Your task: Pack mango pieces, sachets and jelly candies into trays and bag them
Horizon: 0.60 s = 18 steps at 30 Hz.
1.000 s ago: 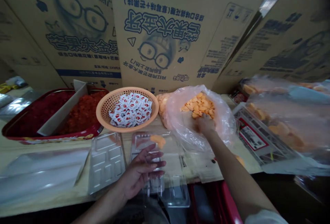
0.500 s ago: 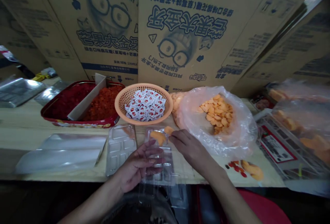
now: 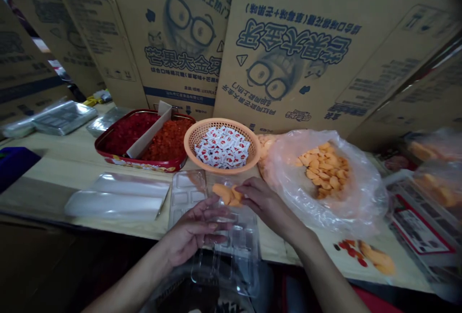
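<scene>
**Orange pieces [image 3: 225, 194] on a clear plastic tray [image 3: 234, 250]**

The left hand [image 3: 195, 229] was spread under and around the clear plastic tray, fingers curled against it and lifting it near the tabletop [image 3: 54, 169] edge. The right hand [image 3: 262, 202] was on the orange pieces, two or three overlapping at the tray's far end; I could not tell whether it gripped them or only touched them. The two hands were close together, nearly meeting over the tray.

One second clear tray [image 3: 186, 193] lay just beside, with nothing visible in its cells. Beyond it stood one orange plastic basket [image 3: 222, 121], heaped with many small white-and-red sachets [image 3: 222, 147], too many to count. To its left sat one red tin tray [image 3: 137, 164], split by one card divider [image 3: 149, 130] into two compartments: dark red bits [image 3: 126, 128] in the left, orange-red bits [image 3: 168, 135] in the right. To the right of the basket, one clear plastic bag [image 3: 288, 173] lay open, holding a heap of loose orange pieces [image 3: 325, 171]. Further right were more bagged pieces [image 3: 433, 188]. Flat clear plastic sheets [image 3: 119, 197] lay on the left of the tabletop, and printed cardboard cartons [image 3: 288, 48] stood behind everything.
</scene>
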Motion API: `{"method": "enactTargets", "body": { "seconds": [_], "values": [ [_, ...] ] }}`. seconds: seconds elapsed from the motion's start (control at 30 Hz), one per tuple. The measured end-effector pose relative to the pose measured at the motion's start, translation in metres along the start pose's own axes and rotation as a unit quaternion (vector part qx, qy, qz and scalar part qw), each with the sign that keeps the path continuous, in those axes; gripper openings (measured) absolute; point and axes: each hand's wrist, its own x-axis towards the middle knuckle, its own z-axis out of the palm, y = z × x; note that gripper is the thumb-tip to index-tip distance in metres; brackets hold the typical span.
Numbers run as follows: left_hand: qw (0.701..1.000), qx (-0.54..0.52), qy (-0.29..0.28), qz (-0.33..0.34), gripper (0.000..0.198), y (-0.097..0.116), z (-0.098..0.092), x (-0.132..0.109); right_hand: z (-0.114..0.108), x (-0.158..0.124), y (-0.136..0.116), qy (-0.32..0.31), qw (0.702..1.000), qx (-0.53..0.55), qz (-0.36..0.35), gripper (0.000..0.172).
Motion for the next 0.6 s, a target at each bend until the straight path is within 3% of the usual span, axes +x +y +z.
{"method": "enactTargets", "body": {
  "seconds": [0.17,0.3,0.43,0.6],
  "values": [
    [1.0,0.007,-0.001,-0.012,0.058,0.004,-0.005,-0.006,0.005,0.022,-0.015,0.01,0.999,-0.039,-0.027,0.014],
    [1.0,0.019,0.008,0.008,0.057,0.003,-0.004,-0.008,0.023,0.044,-0.027,-0.034,0.987,-0.152,-0.027,0.008],
    [0.999,-0.002,0.022,0.03,0.057,0.001,-0.006,-0.007,0.048,0.056,-0.033,-0.02,0.972,-0.232,0.024,0.009],
    [0.998,-0.024,0.018,0.049,0.057,0.0,-0.016,-0.008,0.064,0.059,-0.039,0.002,0.972,-0.225,0.069,0.011]
  ]
}}
